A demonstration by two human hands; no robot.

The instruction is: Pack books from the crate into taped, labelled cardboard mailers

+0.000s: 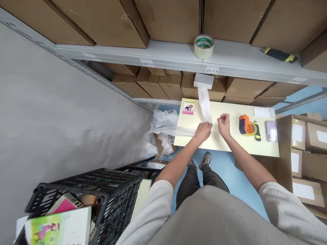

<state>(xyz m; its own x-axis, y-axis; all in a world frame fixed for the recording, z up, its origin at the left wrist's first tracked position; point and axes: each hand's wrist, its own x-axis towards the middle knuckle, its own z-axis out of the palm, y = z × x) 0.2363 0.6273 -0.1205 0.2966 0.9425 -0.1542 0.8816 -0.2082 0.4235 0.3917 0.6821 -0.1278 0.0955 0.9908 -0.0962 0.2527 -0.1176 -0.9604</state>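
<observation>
Head-worn view, angled down at the hands [203,132] [224,125]

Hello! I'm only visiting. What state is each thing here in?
Left hand: closed on the white foam sheet
Right hand: raised, fingers pinched, nothing visible in them
White foam sheet: stretched in long strips, crumpled at one end
Orange tape dispenser: lying down, tape roll fitted
Packing tape roll: resting on the shelf
Black plastic crate: holding books

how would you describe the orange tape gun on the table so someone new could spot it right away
On the pale yellow tabletop in front of the shelves, look just right of the person's right hand. The orange-and-black handheld tape dispenser lies there with a roll of tape loaded, the only orange object on the tabletop.
</observation>
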